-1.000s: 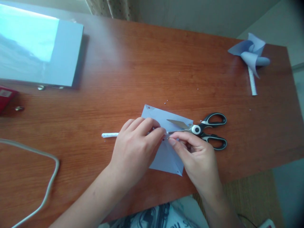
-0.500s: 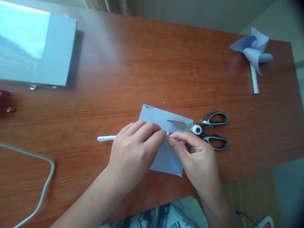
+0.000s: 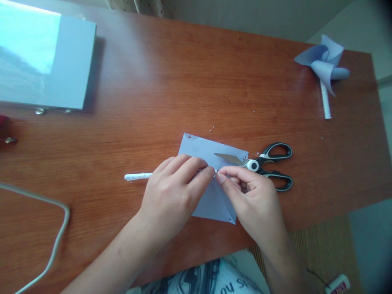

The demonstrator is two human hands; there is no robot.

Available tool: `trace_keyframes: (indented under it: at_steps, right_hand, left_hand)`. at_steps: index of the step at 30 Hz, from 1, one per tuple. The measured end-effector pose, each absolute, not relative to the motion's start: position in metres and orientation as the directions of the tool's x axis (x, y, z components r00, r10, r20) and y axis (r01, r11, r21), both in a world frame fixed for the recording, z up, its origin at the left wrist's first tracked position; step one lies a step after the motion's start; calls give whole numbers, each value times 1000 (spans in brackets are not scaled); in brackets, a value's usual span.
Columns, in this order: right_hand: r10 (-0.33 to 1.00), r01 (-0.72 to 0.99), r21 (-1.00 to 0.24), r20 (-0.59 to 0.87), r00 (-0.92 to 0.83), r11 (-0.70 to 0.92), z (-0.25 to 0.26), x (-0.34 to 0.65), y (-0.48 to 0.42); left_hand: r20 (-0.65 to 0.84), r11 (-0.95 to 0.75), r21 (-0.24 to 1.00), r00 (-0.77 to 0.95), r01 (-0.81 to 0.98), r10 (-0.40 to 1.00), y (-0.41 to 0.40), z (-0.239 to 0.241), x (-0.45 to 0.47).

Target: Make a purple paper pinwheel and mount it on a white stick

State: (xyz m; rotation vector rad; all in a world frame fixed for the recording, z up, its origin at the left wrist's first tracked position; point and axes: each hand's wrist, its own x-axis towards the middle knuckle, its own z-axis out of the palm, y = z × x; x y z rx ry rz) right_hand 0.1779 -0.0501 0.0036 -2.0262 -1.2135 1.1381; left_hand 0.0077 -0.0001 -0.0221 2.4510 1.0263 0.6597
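Observation:
A pale blue paper square [image 3: 211, 152] with small holes at its corners lies on the wooden table [image 3: 171, 90]. My left hand [image 3: 174, 192] rests on the paper, its fingers closed on a thin white rolled stick [image 3: 137, 176] that juts out to the left. My right hand [image 3: 251, 200] pinches at the stick's right end, near the middle of the paper; what its fingertips hold is too small to make out. Black-handled scissors [image 3: 266, 165] lie partly open just beyond my right hand, with one blade over the paper.
A finished blue paper pinwheel [image 3: 324, 65] on a white stick lies at the far right. A flat grey box [image 3: 45, 61] sits at the far left, a grey cable [image 3: 58, 241] loops at the near left. Tiny paper bits [image 3: 211, 130] dot the table.
Both hands stay at the same spot on the paper; my right fingers have curled in a little tighter at the stick's end. The view has shifted slightly.

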Motion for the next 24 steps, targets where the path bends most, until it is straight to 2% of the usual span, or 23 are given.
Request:
trace_keyframes:
  at_steps: [4,24]
  right_hand:
    - [879,444,-759,-410,243,-476,4,178,-46]
    - [918,616,-686,-352,185,-387,5,180,-37]
  left_hand:
    - [269,-653,527,623,543,735,0,-23,7]
    - [308,-706,432,643,562,701,-1,-26,11]
